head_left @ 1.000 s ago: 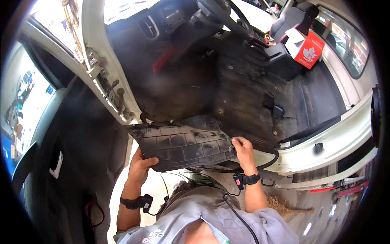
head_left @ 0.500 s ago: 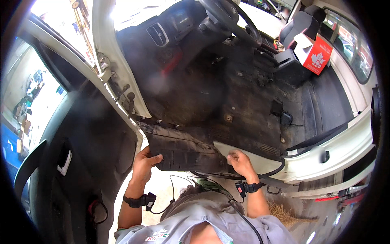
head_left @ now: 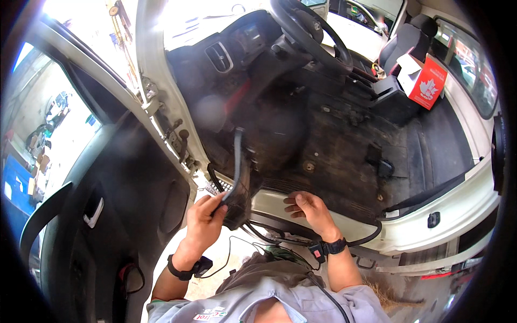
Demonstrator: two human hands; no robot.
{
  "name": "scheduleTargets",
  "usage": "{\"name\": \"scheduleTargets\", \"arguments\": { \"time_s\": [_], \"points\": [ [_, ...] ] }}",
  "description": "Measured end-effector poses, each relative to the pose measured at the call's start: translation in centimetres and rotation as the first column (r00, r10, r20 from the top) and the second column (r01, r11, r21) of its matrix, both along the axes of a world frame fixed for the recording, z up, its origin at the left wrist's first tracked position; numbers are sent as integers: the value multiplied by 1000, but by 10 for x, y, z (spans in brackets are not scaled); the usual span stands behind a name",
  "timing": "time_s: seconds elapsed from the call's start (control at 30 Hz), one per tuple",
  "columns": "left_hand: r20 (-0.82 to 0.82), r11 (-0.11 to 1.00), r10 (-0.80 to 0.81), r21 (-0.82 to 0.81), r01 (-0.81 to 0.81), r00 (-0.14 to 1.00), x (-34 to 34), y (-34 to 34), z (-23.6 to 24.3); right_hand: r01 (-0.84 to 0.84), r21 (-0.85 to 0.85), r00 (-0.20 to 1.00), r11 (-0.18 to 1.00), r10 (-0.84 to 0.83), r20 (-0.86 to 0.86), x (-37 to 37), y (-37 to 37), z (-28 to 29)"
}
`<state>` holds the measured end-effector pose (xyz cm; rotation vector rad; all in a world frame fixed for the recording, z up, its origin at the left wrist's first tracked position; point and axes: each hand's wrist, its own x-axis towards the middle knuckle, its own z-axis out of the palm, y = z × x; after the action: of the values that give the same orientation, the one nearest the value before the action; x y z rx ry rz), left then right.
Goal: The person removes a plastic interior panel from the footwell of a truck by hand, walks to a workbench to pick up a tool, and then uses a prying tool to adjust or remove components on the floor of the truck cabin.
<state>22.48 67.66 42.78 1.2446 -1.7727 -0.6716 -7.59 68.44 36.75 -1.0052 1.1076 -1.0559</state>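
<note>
Your left hand point(head_left: 204, 222) has its fingers clamped on the near end of the dark panel point(head_left: 240, 196), pinching it by its edge. The panel stands steeply tilted, almost edge-on to you, in the doorway between the open door point(head_left: 124, 183) and the car floor point(head_left: 334, 142); whether its lower edge touches the frame is hidden. Your right hand point(head_left: 313, 210) is empty, its fingers loosely curled and a little apart, over the pale sill point(head_left: 272, 204), near the panel but not touching it.

Expect the panel to be thin moulded plastic: light enough for one hand, fairly stiff, yet likely to twist or bow when held at one end only. Its face looks grimy, so fingertips may slide there; the edge should give you a surer grip. Take hold at both ends to steady it, and avoid bending the corners, where such plastic could crack.
</note>
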Motion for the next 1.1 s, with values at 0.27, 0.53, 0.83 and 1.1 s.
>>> {"name": "scheduleTargets", "arguments": {
  "time_s": [0.27,0.53,0.83,1.1],
  "points": [
    [725,845,-65,-326,424,686,0,3,-4,-205,197,873,959,89,479,6,-12,9],
    [809,732,-133,-310,607,573,4,-14,-19,-276,506,793,817,-104,601,23,4,-21],
    [606,882,-184,-246,403,774,-5,-19,-43,16,247,976,969,-68,205,12,6,-8],
    [57,967,-75,248,59,996,-6,-44,-89,126,-29,992,992,-126,1,-8,3,40]
  ]
}}
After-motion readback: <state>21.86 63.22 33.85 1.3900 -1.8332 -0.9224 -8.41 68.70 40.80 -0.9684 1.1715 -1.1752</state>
